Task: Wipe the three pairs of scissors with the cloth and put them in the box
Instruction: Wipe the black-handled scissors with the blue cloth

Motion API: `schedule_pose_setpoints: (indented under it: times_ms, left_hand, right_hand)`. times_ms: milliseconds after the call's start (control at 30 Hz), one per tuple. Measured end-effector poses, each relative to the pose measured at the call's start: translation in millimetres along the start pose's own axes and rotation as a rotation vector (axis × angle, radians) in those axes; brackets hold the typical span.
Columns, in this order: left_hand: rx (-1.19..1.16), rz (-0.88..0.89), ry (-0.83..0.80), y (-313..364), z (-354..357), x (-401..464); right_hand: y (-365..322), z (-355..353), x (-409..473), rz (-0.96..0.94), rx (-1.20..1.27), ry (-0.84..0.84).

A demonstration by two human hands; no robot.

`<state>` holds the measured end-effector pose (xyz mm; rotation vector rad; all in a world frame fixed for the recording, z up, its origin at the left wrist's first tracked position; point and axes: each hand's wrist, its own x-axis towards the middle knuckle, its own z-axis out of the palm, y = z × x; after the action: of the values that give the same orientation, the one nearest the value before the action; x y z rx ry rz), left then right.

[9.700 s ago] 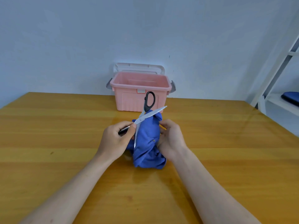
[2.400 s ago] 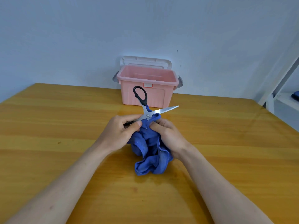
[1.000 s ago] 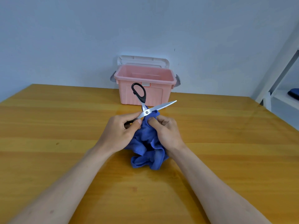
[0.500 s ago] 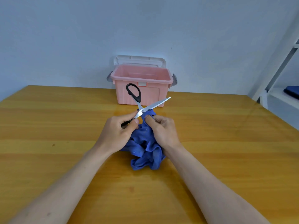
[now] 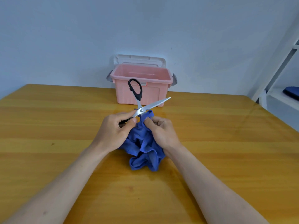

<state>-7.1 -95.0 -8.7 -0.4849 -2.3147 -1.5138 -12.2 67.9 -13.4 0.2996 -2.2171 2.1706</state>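
Observation:
My left hand (image 5: 113, 132) grips the lower handle of a pair of black-handled scissors (image 5: 142, 104). Their blades are spread wide: one handle loop stands up in front of the box and one steel blade points up to the right. My right hand (image 5: 161, 133) pinches the blue cloth (image 5: 144, 151) around the other blade, just under the pivot; that blade is hidden in the folds. The rest of the cloth hangs crumpled onto the wooden table (image 5: 226, 143). Behind stands the pink box (image 5: 142, 88), lid up, with what I see of its inside showing no scissors. No other scissors are in view.
The box stands at the table's far edge against a pale wall. To the right, past the table's edge, is a white shelf frame (image 5: 275, 70) with a dark blue thing (image 5: 291, 92) on it.
Over the last second the scissors' raised handle has tilted a little further left, and my right hand stays low by the pivot with the cloth. The head camera has shifted slightly.

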Motion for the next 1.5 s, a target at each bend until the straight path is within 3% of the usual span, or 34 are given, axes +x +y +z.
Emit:
schedule_pose_setpoints:
  times_ms: [133,400,633,833,933,1233,1367,1500]
  left_hand:
    - [-0.014,-0.015,-0.025,1,0,-3]
    - [0.085,0.005,-0.026,-13,-3,2]
    - [0.064,0.037,-0.031,-7,-2,2]
    - [-0.008,0.056,-0.05,-3,1,1]
    - [-0.022,0.032,-0.026,-4,3,0]
    - [-0.016,-0.067,0.05,-10,6,3]
    - [0.002,-0.049,0.064,-8,5,2]
    - [0.004,-0.043,0.136,-5,4,4]
  right_hand:
    - [-3,5,0,-0.002,-0.048,-0.013]
    - [-2,-10,3,0.137,0.142,-0.244]
    - [5,-1,3,0.021,-0.024,0.017]
    - [0,6,4,-0.027,-0.001,0.15]
    - [-3,9,6,-0.025,-0.021,0.115]
    - [-4,-8,5,0.136,0.254,-0.147]
    - [-3,-7,7,0.136,0.184,-0.081]
    - [-6,2,7,0.051,-0.063,0.04]
